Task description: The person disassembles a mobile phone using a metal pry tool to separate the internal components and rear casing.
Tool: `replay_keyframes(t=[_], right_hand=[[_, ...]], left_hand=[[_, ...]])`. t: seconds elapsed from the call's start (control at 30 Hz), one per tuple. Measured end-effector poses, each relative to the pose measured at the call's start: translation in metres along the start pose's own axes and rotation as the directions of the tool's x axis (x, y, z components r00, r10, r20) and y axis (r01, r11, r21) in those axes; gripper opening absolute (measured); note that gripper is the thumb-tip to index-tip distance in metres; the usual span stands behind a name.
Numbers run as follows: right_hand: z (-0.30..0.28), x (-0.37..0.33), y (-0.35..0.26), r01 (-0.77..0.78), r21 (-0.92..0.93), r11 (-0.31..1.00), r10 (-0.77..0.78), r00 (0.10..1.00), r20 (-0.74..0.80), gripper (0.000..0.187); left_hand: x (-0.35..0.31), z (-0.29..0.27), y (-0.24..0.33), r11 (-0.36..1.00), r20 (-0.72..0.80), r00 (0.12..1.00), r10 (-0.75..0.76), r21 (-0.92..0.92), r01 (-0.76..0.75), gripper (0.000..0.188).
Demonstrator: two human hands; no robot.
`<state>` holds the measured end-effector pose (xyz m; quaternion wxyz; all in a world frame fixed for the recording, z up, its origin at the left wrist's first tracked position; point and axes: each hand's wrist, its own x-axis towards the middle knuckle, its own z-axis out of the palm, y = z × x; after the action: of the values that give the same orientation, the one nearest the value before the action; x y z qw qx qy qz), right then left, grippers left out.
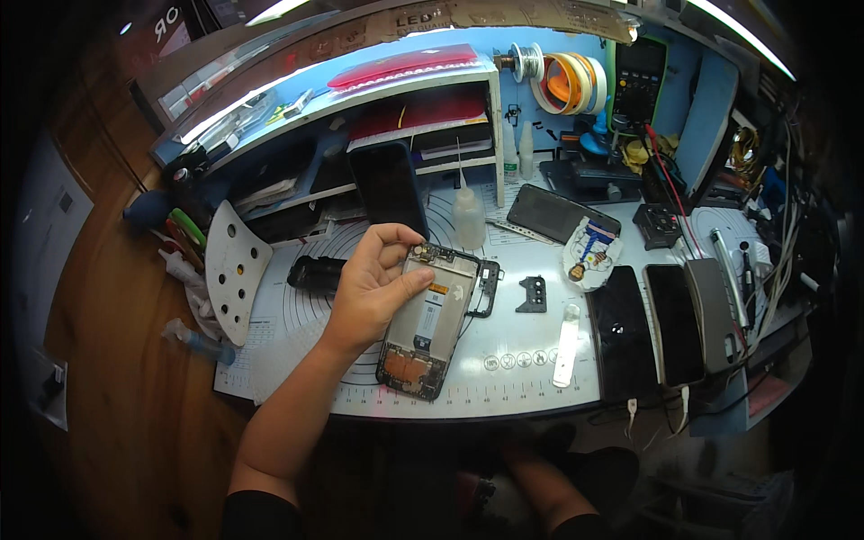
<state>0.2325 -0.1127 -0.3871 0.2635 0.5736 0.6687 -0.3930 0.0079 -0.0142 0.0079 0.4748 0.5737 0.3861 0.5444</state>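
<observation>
My left hand (pixel 371 286) grips an opened smartphone (pixel 405 335) by its upper end, with the thumb across its face and the fingers behind. The phone is tilted over the white work mat (pixel 504 378). Its back cover is off, so a silver inside, a white-labelled strip and a copper-coloured patch near the lower end show. Just right of it lie a black phone frame piece (pixel 487 290) and a small dark bracket with holes (pixel 532 295). Of my right arm only the forearm shows, low beneath the table's front edge; the hand is lost in the dark there.
A clear dropper bottle (pixel 468 219) and an upright dark phone (pixel 388 186) stand behind. Several phones, including one on a cable (pixel 674 324), lie at the right near a metal strip (pixel 566 346). A white holed plate (pixel 236 270) stands left, beside tools. Shelving and solder spools (pixel 527 63) line the back.
</observation>
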Motion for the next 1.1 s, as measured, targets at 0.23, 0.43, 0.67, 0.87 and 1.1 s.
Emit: replay_keyframes(t=[0.23, 0.43, 0.67, 0.87, 1.1], right_hand=[[-0.094, -0.198, -0.008, 0.330, -0.083, 0.940, -0.297, 0.915, 0.272, 0.044], [-0.188, -0.369, -0.015, 0.890, -0.041, 0.454, -0.631, 0.290, -0.719, 0.029], [-0.269, -0.258, -0.020, 0.452, -0.374, 0.810, -0.429, 0.022, -0.903, 0.025], [-0.274, -0.240, -0.088, 0.758, -0.234, 0.608, -0.200, -0.138, -0.970, 0.021], [-0.248, -0.257, -0.088, 0.738, 0.564, -0.371, -0.306, 0.476, -0.825, 0.031]], left_hand=[[0.011, 0.005, -0.013, 0.996, 0.082, 0.993, 0.089, -0.007, -0.089, 0.039], [0.001, -0.020, -0.007, 0.995, -0.004, 0.996, 0.088, 0.051, -0.088, 0.035], [0.020, -0.003, -0.019, 0.991, 0.199, 0.976, 0.084, -0.118, -0.061, 0.033], [0.007, -0.026, -0.015, 0.990, 0.340, 0.938, 0.065, -0.136, -0.019, 0.040], [-0.001, -0.005, -0.003, 0.987, 0.433, 0.901, 0.034, -0.153, 0.036, 0.046]])
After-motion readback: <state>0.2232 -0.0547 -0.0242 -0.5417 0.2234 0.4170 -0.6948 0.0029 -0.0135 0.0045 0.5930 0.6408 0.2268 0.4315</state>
